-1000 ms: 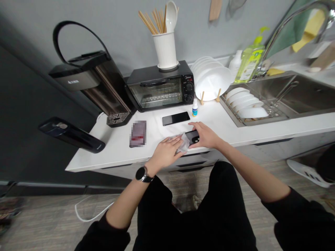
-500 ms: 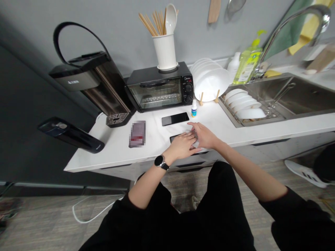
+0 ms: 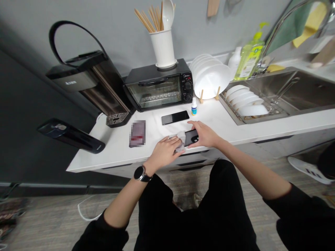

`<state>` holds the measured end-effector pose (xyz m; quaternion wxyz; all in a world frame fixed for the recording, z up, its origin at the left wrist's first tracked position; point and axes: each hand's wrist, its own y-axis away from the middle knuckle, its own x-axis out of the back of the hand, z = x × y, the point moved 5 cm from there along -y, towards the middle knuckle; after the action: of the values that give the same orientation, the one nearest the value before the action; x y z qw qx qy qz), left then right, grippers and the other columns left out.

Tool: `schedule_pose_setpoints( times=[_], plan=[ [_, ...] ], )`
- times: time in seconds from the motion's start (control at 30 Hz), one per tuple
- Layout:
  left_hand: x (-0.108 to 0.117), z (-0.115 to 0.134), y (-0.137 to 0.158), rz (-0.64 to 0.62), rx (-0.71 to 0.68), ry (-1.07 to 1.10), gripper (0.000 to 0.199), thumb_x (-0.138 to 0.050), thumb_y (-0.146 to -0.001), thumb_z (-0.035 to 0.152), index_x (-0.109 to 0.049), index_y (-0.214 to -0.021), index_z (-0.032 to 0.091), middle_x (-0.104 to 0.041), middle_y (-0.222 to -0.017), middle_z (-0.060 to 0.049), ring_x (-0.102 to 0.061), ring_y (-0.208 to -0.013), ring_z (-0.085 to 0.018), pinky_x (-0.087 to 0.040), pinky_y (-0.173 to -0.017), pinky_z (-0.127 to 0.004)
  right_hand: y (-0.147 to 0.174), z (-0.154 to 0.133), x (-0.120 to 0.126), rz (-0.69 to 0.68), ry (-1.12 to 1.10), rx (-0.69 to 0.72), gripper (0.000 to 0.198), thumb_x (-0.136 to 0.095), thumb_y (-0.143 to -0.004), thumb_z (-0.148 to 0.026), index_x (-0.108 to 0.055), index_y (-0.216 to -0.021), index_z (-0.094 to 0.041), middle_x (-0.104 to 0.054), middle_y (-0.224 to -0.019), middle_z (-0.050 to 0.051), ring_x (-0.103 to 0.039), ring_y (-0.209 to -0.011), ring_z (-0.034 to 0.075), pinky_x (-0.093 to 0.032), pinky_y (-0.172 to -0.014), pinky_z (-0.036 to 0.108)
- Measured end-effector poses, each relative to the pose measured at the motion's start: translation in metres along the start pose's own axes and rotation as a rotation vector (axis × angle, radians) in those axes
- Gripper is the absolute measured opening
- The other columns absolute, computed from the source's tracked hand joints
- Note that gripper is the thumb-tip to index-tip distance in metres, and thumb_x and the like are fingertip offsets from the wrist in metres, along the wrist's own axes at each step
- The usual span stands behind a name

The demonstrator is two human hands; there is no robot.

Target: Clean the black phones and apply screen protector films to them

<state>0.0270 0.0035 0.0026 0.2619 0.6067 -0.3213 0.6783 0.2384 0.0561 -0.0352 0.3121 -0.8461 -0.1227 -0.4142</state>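
Note:
My left hand (image 3: 167,149) presses a crumpled light grey cloth (image 3: 181,139) onto one end of a dark phone case or phone back (image 3: 190,137) with round camera marks. The cloth and fingers hide its left part. At the other end, my right hand (image 3: 205,134) grips the phone between thumb and fingers on the counter near its front edge. Behind it lies a second black phone (image 3: 175,118), screen up. A small white spray bottle (image 3: 194,107) with a blue label stands beside that. To the left rests a blurred, purplish flat packet (image 3: 137,134).
A toaster oven (image 3: 159,87) carries a white utensil holder (image 3: 164,48). Left are a water dispenser (image 3: 91,80) and a dark thermos-like flask (image 3: 72,136). Plates (image 3: 211,82) stand in a rack by the sink (image 3: 282,94). Another person's shoe (image 3: 310,170) is at right.
My left hand has slid left with the cloth along the phone, uncovering the end with the camera marks. My right hand stays at the right end. The view has shifted slightly.

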Motion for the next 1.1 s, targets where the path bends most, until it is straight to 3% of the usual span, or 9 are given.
schedule_pose_setpoints(
  times=[0.2,0.4,0.6,0.87,1.0,1.1],
  plan=[
    [0.009,-0.006,0.023,-0.005,0.024,-0.019,0.044,-0.051,-0.108,0.053,-0.070,-0.131,0.020,-0.075,-0.136,-0.012,-0.067,-0.132,-0.031,-0.048,-0.118,-0.053,0.000,-0.002,0.000,-0.017,0.010,-0.011,0.123,-0.091,-0.060,-0.078,-0.039,-0.156,-0.021,-0.065,-0.123,0.017,-0.068,-0.109,0.040,-0.056,-0.098,0.057],
    [0.018,-0.007,0.021,-0.040,-0.079,0.142,0.035,-0.050,-0.109,0.047,-0.075,-0.104,0.023,-0.080,-0.109,-0.006,-0.074,-0.113,-0.025,-0.047,-0.121,-0.049,0.000,-0.004,0.001,-0.018,0.005,0.012,0.122,-0.090,-0.062,-0.077,-0.038,-0.158,-0.023,-0.064,-0.129,0.017,-0.067,-0.112,0.040,-0.055,-0.099,0.057],
    [0.013,0.009,0.006,-0.072,-0.134,0.184,0.032,-0.051,-0.109,0.046,-0.075,-0.104,0.025,-0.080,-0.113,-0.004,-0.069,-0.128,-0.024,-0.049,-0.119,-0.044,-0.001,-0.002,0.000,-0.011,0.014,0.018,0.120,-0.090,-0.062,-0.076,-0.040,-0.156,-0.019,-0.064,-0.128,0.019,-0.067,-0.110,0.040,-0.055,-0.099,0.058],
    [0.000,0.022,-0.024,-0.035,-0.150,0.191,0.034,-0.051,-0.109,0.048,-0.076,-0.112,0.025,-0.079,-0.125,-0.006,-0.064,-0.138,-0.026,-0.046,-0.122,-0.046,-0.001,0.001,-0.002,-0.035,0.016,0.058,0.109,-0.092,-0.065,-0.047,-0.038,-0.156,-0.020,-0.063,-0.131,0.018,-0.064,-0.113,0.041,-0.054,-0.097,0.055],
    [-0.003,0.030,-0.040,-0.015,-0.142,0.186,0.038,-0.051,-0.108,0.053,-0.076,-0.114,0.025,-0.076,-0.130,-0.006,-0.069,-0.129,-0.026,-0.052,-0.115,-0.044,-0.002,-0.001,-0.002,-0.042,0.037,0.063,0.095,-0.083,-0.071,-0.029,-0.039,-0.154,-0.019,-0.064,-0.130,0.018,-0.064,-0.112,0.039,-0.054,-0.097,0.053],
    [-0.008,0.034,-0.051,0.000,-0.138,0.166,0.042,-0.051,-0.108,0.056,-0.077,-0.113,0.023,-0.076,-0.132,-0.007,-0.070,-0.127,-0.027,-0.053,-0.113,-0.043,-0.003,-0.003,-0.001,-0.042,0.044,0.066,0.093,-0.082,-0.072,-0.030,-0.039,-0.153,-0.017,-0.063,-0.130,0.019,-0.062,-0.115,0.039,-0.054,-0.098,0.053]
  ],
)
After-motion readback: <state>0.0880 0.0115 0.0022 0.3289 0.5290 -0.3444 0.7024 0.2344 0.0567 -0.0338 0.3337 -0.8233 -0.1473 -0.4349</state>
